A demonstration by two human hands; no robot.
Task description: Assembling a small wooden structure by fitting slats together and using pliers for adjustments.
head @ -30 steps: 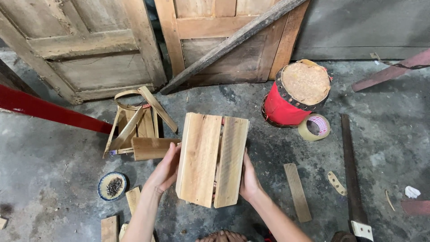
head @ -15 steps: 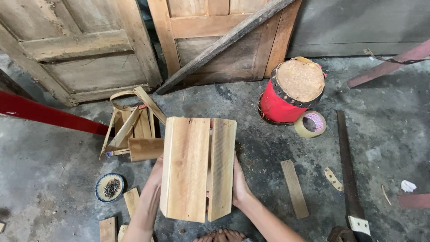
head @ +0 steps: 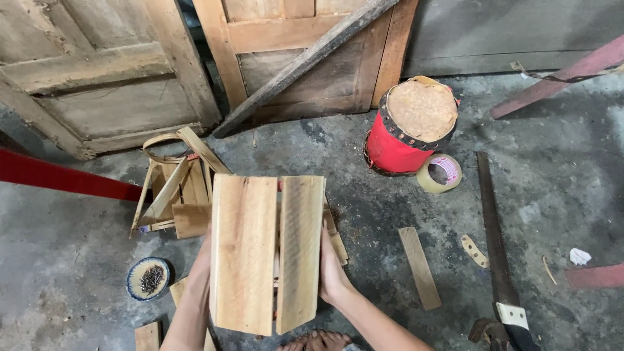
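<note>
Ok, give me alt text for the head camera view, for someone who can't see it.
Two bare hands, left hand and right hand, hold a pale wooden plank box above a grey concrete floor. Around it lie wood scraps, a small dish of nails, a red drum, a tape roll and a handsaw.

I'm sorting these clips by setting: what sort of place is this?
Probably an informal woodworking spot on a concrete floor: a hand saw, wood offcuts, and a dish of nails.

The wooden box (head: 266,253) hides most of my left hand (head: 203,263) and my right hand's (head: 333,276) fingers. The handsaw (head: 499,260) handle runs off the bottom edge.
</note>
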